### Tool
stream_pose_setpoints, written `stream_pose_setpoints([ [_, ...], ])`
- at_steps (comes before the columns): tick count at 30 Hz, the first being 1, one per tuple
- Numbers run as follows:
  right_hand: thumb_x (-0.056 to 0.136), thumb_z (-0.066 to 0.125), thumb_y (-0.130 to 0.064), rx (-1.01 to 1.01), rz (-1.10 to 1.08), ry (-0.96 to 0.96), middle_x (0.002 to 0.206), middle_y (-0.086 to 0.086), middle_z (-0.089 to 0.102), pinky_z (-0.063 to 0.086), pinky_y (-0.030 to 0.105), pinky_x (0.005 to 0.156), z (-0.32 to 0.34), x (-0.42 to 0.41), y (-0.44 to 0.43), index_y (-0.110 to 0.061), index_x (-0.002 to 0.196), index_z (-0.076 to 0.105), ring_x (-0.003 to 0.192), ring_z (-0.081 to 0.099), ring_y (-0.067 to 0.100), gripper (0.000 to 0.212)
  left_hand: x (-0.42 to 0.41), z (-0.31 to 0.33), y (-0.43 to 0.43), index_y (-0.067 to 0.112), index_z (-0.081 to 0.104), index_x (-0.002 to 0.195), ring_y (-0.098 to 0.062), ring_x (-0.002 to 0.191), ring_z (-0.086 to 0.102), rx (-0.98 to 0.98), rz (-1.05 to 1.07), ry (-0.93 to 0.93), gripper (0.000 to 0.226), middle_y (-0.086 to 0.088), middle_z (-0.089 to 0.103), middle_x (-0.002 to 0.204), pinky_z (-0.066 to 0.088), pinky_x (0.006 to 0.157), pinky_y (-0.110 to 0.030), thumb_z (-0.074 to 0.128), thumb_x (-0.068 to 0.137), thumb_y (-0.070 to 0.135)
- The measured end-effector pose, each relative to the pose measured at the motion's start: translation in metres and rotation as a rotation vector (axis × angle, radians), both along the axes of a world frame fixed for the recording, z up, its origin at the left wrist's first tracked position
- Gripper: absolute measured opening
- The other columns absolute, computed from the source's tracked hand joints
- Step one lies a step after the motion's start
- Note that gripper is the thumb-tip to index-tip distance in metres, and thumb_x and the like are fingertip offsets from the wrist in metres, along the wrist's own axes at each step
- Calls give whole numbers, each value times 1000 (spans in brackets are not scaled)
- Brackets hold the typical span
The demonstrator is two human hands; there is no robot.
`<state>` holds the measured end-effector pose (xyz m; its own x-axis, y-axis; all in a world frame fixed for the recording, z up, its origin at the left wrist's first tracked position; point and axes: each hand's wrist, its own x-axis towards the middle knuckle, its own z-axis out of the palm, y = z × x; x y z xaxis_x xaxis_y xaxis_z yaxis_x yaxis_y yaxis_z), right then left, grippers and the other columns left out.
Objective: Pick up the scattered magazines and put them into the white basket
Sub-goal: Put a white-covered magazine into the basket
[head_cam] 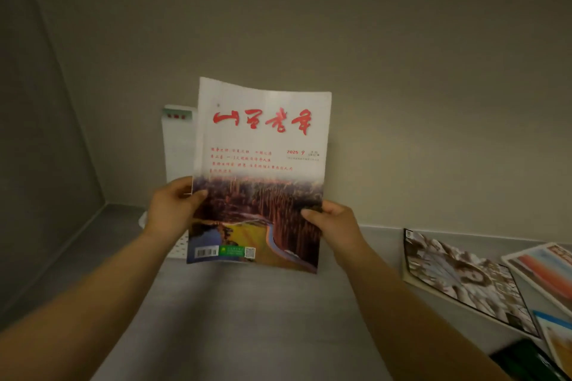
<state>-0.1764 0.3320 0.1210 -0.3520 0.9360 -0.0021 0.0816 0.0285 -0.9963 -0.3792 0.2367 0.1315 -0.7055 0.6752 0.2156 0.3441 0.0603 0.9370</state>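
Observation:
I hold a white magazine (260, 170) with red calligraphy and a landscape photo upright in front of me. My left hand (173, 210) grips its left edge, thumb on the cover. My right hand (332, 226) grips its lower right edge. Behind the magazine, a small part of the white basket (180, 246) with holes shows at the lower left. Another white magazine (178, 145) stands upright behind the held one, seemingly in the basket. Most of the basket is hidden.
On the grey counter (263, 318) at the right lie several magazines: one with a patterned cover (464, 278), one with orange bands (548, 269), and others at the corner (554, 340). A dark object (523, 359) lies at the bottom right. Walls close the back and left.

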Motion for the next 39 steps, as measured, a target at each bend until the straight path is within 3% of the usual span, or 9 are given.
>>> stream_pose_setpoints([
  [4,78,62,0,120,-7,-123,84,6,63,48,12,49,14,-55,20,5,96,66,61,56,9,19,-51,12,8,-3,58,110,-31,99,58,47,70,-5,28,-24,62,113,43,84,-33,56,83,3],
  [10,79,62,-6,224,-91,-252,97,17,69,49,28,72,9,-108,47,0,99,66,78,58,19,22,-91,2,28,1,53,111,-17,90,51,50,86,37,27,-20,62,115,42,70,-21,53,83,1],
  [14,80,60,-8,267,-88,-452,103,17,69,44,24,70,-13,-122,56,-1,103,65,85,62,24,24,-110,-25,40,3,55,111,-33,103,58,-37,71,68,28,-22,62,115,41,82,-35,53,83,2],
  [19,81,57,-6,205,-93,-532,109,18,67,40,22,73,-42,-127,56,-1,108,62,97,61,29,27,-121,-51,50,0,60,106,-35,91,60,-161,86,147,24,-23,66,107,41,76,-33,56,82,6],
  [26,84,50,-4,214,-175,-453,112,18,61,41,23,69,-51,-133,58,-3,108,52,86,53,21,24,-123,-65,59,-2,54,105,-36,101,56,-157,191,82,24,-24,61,112,42,80,-36,57,82,3],
  [28,85,50,-1,206,-216,-359,127,15,49,47,28,83,-52,-136,58,-7,121,42,103,51,22,38,-123,-65,61,1,46,120,-33,112,52,-91,206,26,39,-21,53,126,43,90,-41,55,83,1],
  [31,85,49,2,143,-166,-276,143,10,32,39,45,105,-53,-142,56,-14,137,23,127,39,28,61,-114,-66,69,10,36,131,-32,122,45,-80,141,28,45,-15,47,135,39,100,-47,42,88,0],
  [35,81,51,5,135,-50,-268,137,10,41,41,50,102,-55,-148,53,-17,136,24,127,41,27,65,-103,-68,79,15,32,126,-34,126,40,-109,18,2,44,-16,45,133,37,101,-53,38,87,-4],
  [39,80,51,5,140,-19,-288,134,12,45,42,44,101,-54,-142,53,-16,134,28,124,44,27,63,-105,-67,75,15,33,122,-34,126,41,-122,-28,7,43,-17,45,133,38,100,-55,45,85,-3],
])
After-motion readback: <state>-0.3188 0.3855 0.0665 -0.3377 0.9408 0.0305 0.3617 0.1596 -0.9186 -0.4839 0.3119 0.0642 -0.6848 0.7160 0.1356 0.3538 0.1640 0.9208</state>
